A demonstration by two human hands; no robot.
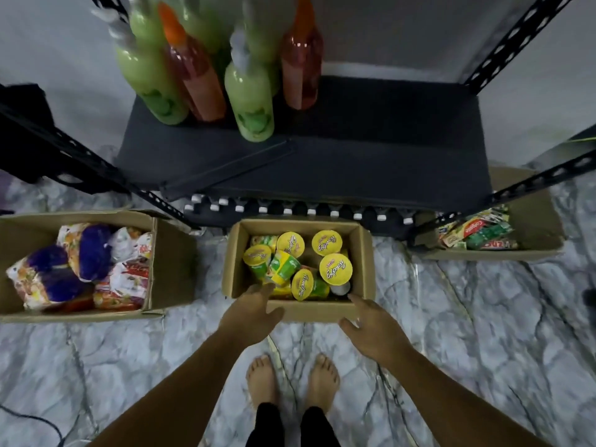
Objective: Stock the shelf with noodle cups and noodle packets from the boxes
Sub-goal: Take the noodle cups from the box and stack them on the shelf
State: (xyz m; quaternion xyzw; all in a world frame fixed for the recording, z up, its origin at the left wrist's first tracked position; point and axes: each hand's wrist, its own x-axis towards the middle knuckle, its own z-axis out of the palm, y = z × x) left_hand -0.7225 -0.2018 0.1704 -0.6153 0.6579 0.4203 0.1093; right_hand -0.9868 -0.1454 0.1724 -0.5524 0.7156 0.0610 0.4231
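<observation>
Head view: both hands were empty, fingers loosely spread. Left hand reached over the near wall of the cup box, fingertips just beside the noodle cups inside it. Right hand hovered at its near right corner. Noodle packets lay in the packet box left of the cup box, and the shelf stood behind it.

This looks like a small shop's stock corner, or a room set up as one. A black slotted-steel shelf stands against a plain grey wall. It carries green and orange bottles at its far left and white-capped bottles on the level below. Open cardboard boxes of noodle cups, noodle packets and small cartons sit on a marble-pattern floor, where bare feet stand.
</observation>
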